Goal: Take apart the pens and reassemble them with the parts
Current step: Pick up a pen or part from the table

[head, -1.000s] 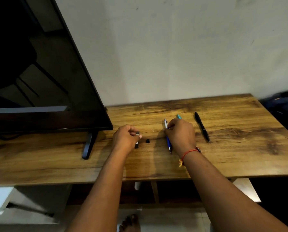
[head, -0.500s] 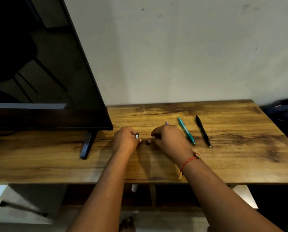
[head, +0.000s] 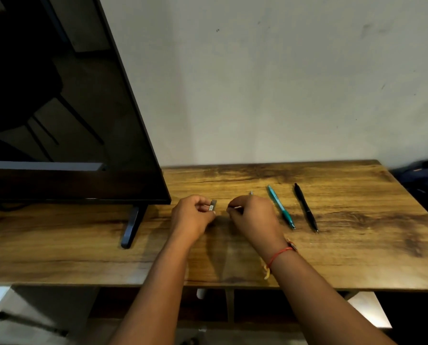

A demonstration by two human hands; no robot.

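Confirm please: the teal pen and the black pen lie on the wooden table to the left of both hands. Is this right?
Not quite. In the head view the teal pen and the black pen lie on the wooden table, but to the right of both hands, beyond the right hand, not left of the left hand.

No readable text, brand or number anywhere. Small grey piece (head: 213, 204) pinched in the left hand (head: 192, 215) has a pale patch, maybe a label, too blurred to read. Teal pen (head: 280, 206) and black pen (head: 305, 206) on the desk (head: 357, 220) show no legible print. Dark screen (head: 58, 108): no logo readable.
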